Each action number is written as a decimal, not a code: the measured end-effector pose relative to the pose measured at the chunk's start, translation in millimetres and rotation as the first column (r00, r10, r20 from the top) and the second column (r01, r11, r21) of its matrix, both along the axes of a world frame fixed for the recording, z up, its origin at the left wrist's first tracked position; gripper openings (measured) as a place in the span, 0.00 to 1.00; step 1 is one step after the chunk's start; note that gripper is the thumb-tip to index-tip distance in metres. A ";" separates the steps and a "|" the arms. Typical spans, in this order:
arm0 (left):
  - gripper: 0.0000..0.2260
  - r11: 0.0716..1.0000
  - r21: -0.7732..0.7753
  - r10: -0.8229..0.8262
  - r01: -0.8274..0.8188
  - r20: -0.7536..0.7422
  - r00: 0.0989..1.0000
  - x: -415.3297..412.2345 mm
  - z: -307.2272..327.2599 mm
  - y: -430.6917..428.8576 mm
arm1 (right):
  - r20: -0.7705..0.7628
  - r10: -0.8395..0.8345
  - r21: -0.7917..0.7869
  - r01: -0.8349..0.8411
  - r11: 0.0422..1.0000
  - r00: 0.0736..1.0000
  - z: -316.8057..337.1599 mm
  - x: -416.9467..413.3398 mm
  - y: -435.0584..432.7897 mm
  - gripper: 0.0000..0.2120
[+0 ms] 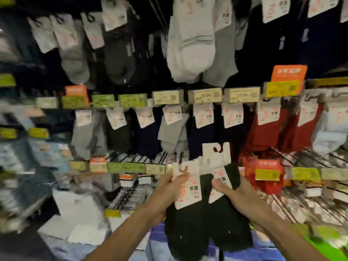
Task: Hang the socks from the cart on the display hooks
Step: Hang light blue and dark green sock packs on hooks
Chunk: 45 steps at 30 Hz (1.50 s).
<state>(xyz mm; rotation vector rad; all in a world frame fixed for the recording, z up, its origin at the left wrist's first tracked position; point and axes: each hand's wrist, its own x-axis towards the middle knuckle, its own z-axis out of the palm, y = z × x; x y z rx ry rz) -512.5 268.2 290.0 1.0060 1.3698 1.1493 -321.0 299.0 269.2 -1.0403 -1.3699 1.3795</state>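
The left hand (167,187) is pinching the white header card of a black sock pack (185,228), with the thumb lying across the card just under its hook cut-out. The right hand (237,194) is gripping a second black sock pack (227,230), thumb pressing on its card, which is standing taller and leaning toward one o'clock. The two packs are touching side by side, sitting low at six o'clock in the view, in front of the display and not yet on any hook. At twelve o'clock from the hands, a row of price tags (205,96) is running across the rack. Grey socks (173,132) are hanging at eleven o'clock and red socks (263,132) at two o'clock. Far up at twelve, a white pair (190,44) is dangling. The picture is blurring, so the hooks themselves are hard to pick out.
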 end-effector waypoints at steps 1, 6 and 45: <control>0.08 0.999 0.035 0.028 -0.028 -0.002 1.000 -23.4 -3.4 -8.5 | -0.005 0.013 -0.003 -0.013 1.000 1.000 -0.5 -19.9 -4.8 0.15; 0.07 0.981 0.126 0.152 -0.147 -0.026 0.988 -107.0 -1.9 -37.9 | -0.008 0.083 0.005 -0.083 0.997 0.997 11.3 -104.0 -22.8 0.14; 0.13 0.526 0.824 0.607 -0.213 -0.188 0.773 -296.0 81.7 132.4 | 0.041 -0.153 0.377 0.126 0.918 0.987 83.1 -284.0 117.1 0.25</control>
